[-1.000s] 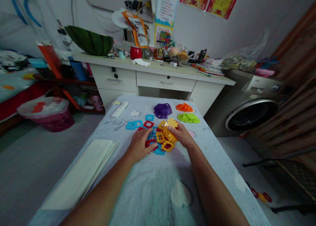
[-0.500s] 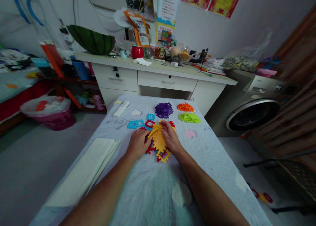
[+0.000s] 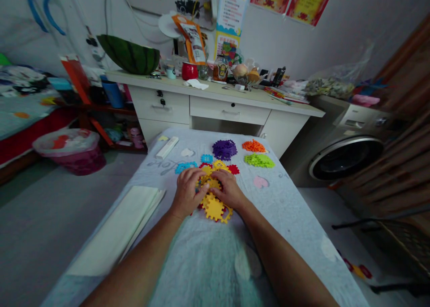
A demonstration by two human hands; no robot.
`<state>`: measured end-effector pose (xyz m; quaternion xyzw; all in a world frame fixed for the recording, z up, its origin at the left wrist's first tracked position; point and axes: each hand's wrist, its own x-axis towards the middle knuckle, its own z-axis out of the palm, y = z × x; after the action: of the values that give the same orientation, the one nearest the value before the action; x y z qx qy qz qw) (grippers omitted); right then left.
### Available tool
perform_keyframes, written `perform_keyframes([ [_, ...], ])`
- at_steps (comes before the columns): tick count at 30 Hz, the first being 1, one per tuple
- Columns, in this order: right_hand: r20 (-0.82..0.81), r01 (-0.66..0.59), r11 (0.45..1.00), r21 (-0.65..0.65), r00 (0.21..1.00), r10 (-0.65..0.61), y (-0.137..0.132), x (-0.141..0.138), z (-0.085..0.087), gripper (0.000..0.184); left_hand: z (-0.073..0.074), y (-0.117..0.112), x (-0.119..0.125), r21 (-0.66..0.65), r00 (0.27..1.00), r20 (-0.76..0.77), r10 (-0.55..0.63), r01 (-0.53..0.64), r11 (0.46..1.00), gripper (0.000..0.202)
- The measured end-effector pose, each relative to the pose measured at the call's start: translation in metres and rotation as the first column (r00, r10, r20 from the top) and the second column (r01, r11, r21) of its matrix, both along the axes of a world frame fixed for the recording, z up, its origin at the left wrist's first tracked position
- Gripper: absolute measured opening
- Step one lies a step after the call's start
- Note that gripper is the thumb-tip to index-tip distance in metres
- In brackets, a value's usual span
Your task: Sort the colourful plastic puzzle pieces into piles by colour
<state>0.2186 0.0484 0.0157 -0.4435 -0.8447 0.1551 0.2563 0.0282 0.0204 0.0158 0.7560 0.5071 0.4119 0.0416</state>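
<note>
A cluster of joined yellow plastic tiles point(image 3: 215, 206) lies on the cloth-covered table point(image 3: 208, 262), with red and blue tiles under and around it. My left hand point(image 3: 186, 193) and my right hand point(image 3: 228, 190) both press down on the top of this cluster, fingers curled and meeting over it. Loose blue tiles point(image 3: 185, 166) and a red tile point(image 3: 233, 168) lie just beyond my hands. Further back sit a purple pile point(image 3: 224, 149), an orange pile point(image 3: 253, 146) and a green pile point(image 3: 258, 160).
A folded white sheet point(image 3: 117, 228) lies at the table's left edge, a white box point(image 3: 167, 147) at the far left. Beyond stand a cluttered white desk point(image 3: 215, 105) with a watermelon half point(image 3: 131, 58), a washing machine point(image 3: 346, 152) right, a pink bin point(image 3: 69, 150) left.
The yellow cluster was lifted in my right hand, then tipped down flat onto the table. Both hands have closed in over it and now press on it.
</note>
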Motion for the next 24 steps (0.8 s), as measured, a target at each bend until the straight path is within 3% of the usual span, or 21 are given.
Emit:
perform_keyframes([
  [3,0.095,-0.056,0.998,-0.031,0.994,0.059,-0.005,0.000,0.001,0.056,0.002,-0.007,0.006,-0.052,0.988,-0.120,-0.102,0.096,0.994,0.013],
  [6,0.146,-0.035,0.997,-0.062,0.988,0.043,-0.008,0.006,0.005,0.061,-0.001,-0.009,0.006,-0.098,0.977,-0.181,-0.117,0.101,0.990,0.008],
  [11,0.134,0.053,0.999,-0.009,0.990,-0.051,0.001,0.028,0.004,0.039,-0.005,-0.003,-0.002,-0.095,0.970,-0.230,-0.081,0.060,0.994,0.014],
  [16,0.113,0.297,0.950,0.097,0.945,-0.307,0.014,0.044,-0.005,0.010,-0.006,0.004,-0.009,-0.080,0.985,-0.168,0.027,-0.041,0.996,0.018],
  [18,0.072,0.320,0.935,0.152,0.940,-0.334,0.014,0.044,-0.007,0.021,-0.006,0.007,-0.012,-0.076,0.986,-0.124,0.108,-0.118,0.990,0.020],
  [21,0.052,0.191,0.964,0.185,0.978,-0.204,0.009,0.037,-0.005,0.040,-0.007,0.011,-0.018,-0.078,0.978,-0.047,0.203,-0.206,0.975,0.021],
  [24,0.087,-0.005,0.991,0.133,0.996,-0.006,0.002,0.024,-0.001,0.044,-0.009,0.016,-0.023,-0.074,0.967,0.030,0.255,-0.252,0.965,0.024],
])
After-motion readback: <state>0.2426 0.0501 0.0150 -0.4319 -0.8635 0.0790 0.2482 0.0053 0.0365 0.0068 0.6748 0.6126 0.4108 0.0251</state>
